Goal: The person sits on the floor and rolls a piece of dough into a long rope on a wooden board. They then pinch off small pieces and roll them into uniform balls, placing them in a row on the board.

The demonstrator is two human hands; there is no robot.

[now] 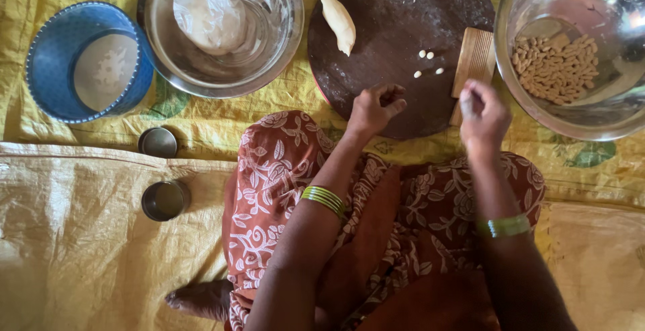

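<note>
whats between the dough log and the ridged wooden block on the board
Four small dough bits on the dark board, between dough log and ridged block; head view.

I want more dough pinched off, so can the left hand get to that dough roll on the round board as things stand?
Probably yes. The left hand rests at the round board's near edge, and bare board lies between it and the dough roll.
</note>
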